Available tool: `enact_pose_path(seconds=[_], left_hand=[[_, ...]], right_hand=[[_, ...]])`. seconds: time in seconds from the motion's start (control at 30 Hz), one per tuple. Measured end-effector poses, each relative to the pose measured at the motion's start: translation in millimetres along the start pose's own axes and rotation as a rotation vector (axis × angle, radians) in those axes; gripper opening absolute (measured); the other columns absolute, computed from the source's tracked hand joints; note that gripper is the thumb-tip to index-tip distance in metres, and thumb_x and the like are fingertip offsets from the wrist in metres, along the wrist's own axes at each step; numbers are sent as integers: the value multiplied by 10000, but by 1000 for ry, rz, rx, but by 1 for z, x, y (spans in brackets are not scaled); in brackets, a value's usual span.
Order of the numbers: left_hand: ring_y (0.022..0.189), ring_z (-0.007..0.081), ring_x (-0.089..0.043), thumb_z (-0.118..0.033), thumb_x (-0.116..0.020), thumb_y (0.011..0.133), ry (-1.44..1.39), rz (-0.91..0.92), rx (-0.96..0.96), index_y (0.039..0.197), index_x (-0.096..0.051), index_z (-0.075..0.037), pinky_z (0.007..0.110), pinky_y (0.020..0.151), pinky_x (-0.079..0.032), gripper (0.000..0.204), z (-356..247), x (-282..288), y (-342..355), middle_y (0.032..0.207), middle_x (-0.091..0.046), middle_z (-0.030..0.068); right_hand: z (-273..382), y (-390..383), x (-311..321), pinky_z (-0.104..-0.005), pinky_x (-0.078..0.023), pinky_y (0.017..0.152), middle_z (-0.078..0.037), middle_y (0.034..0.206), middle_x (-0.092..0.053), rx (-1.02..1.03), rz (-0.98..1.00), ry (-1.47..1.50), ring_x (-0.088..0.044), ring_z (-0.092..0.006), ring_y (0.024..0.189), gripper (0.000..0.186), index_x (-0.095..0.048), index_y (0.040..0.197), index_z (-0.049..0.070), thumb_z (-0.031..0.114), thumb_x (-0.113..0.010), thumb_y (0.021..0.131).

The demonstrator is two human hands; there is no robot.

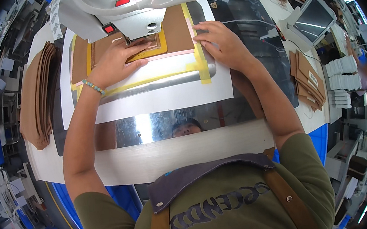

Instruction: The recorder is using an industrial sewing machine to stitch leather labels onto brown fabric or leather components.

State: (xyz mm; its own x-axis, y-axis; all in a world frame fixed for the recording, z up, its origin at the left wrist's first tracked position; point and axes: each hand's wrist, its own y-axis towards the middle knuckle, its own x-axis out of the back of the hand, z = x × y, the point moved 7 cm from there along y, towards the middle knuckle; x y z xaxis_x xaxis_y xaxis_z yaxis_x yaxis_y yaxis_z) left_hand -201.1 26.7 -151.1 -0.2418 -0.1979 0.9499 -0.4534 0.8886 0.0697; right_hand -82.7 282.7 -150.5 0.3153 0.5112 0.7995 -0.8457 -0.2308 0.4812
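Note:
A brown fabric piece lies under the white sewing machine head, edged with pink and yellow tape on a white sheet. On it sits a yellow frame around the sewing spot. My left hand, a beaded bracelet at its wrist, lies flat with fingers stretched over this frame, close to the presser foot; its thumb is apart and some fingertips are hidden by the machine. At the fabric's right edge, my right hand rests its fingertips by the tape strip, fingers apart and holding nothing.
Brown fabric pieces are stacked at the left, with another brown stack at the right. A control screen stands far right, its cable crossing the dark table plate. A shiny metal plate lies nearest me.

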Motion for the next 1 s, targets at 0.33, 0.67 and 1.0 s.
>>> enact_pose_path(seconds=[0.33,0.67,1.0], left_hand=[[1351,390,-579,-226,-590,1087,-54,-187,135,1441,-688,-71,452,1170,-441,399,25,2,-22,1428,-662,201],[1456,335,-530,-140,-553,1097,122,-351,387,1451,-642,-6,406,1242,-406,389,122,36,-110,1566,-589,132],[1504,348,-476,-232,-572,1103,327,-285,426,1530,-589,-12,433,1279,-367,480,134,34,-128,1631,-530,143]], right_hand=[[3,1,1,-439,-448,1194,-116,1443,-671,0,46,32,-538,-328,1436,267,-796,1189,43,65,-623,987],[15,2,2,-438,-502,1124,-135,1358,-706,89,11,28,-596,-335,1354,233,-808,1140,47,73,-672,952],[38,-12,54,-452,-476,1145,-86,1406,-703,18,52,45,-588,-314,1370,247,-804,1173,75,62,-677,962]])
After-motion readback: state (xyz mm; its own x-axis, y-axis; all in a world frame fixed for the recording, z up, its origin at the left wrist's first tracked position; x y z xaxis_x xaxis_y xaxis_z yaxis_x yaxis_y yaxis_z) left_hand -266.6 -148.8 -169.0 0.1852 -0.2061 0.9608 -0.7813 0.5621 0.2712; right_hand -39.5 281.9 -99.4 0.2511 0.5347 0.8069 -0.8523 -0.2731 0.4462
